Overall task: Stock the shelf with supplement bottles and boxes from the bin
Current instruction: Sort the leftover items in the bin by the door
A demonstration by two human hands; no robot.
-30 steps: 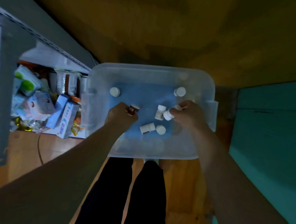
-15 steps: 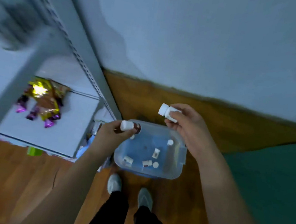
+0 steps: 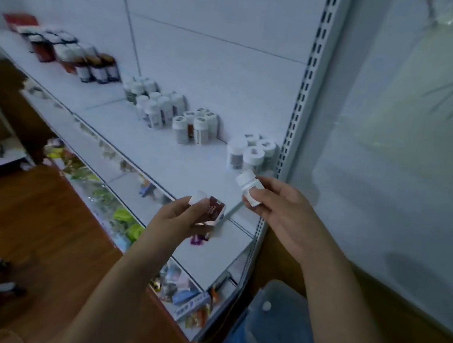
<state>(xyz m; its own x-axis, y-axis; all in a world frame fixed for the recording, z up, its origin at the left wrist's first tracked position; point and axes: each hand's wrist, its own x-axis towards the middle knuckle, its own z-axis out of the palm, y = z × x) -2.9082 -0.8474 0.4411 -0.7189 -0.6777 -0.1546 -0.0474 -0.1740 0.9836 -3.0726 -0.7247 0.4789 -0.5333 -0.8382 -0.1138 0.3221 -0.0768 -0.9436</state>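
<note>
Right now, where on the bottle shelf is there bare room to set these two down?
The top shelf is bare along its front strip, ahead of every cluster, and between the white bottles and the labelled group. The back, by the wall, is crowded.

A small shop: white slotted retail shelving point(image 3: 308, 76) holds grouped supplement bottles point(image 3: 153, 108), with packaged snacks point(image 3: 127, 225) on lower shelves.

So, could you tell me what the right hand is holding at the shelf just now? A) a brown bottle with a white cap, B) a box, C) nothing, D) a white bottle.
D: the right hand grips a white bottle near the shelf's right end, while the left hand holds the brown bottle.
</note>
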